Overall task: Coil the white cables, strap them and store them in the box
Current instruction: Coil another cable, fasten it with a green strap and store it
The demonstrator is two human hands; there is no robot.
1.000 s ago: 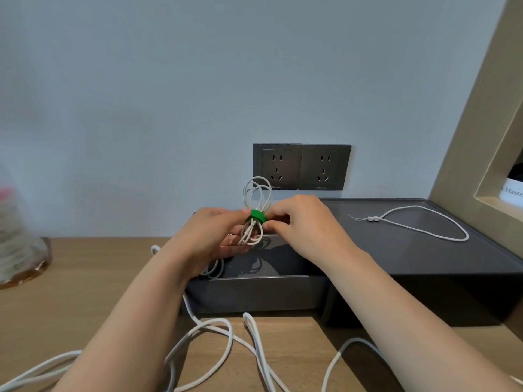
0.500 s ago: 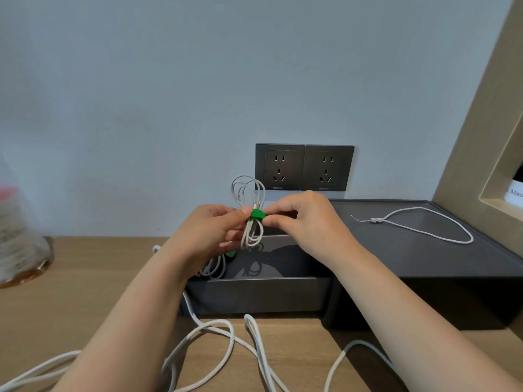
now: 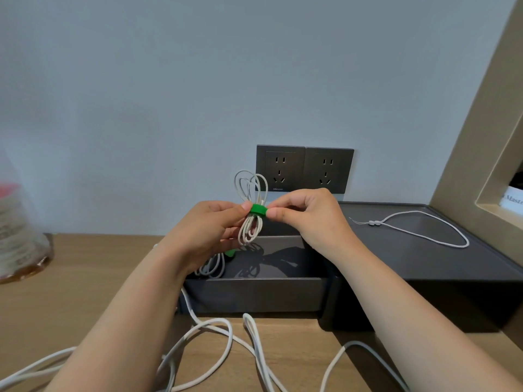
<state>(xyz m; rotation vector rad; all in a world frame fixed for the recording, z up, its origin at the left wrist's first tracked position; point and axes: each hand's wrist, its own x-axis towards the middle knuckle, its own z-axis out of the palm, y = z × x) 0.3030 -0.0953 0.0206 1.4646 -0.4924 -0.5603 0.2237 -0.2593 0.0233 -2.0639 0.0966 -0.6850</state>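
A small coil of white cable [image 3: 250, 190] is held upright above the open dark grey box [image 3: 254, 295]. A green strap [image 3: 258, 209] wraps its middle. My left hand [image 3: 206, 233] grips the coil at the strap from the left. My right hand [image 3: 305, 216] pinches the strap's end from the right. Inside the box at the left lies another coiled white cable [image 3: 210, 268] with a green strap, partly hidden by my left wrist. Loose white cables [image 3: 226, 343] sprawl on the wooden desk in front of the box.
The box's dark lid [image 3: 410, 256] lies to the right with a thin white cord [image 3: 418, 227] on it. Two dark wall sockets [image 3: 304, 169] are behind. A clear plastic container [image 3: 19, 236] stands at far left. A beige shelf frame [image 3: 486, 137] rises at right.
Both hands have lifted the strapped coil slightly. My right fingers have shifted from covering the strap to pinching its right end, so the green band shows fully.
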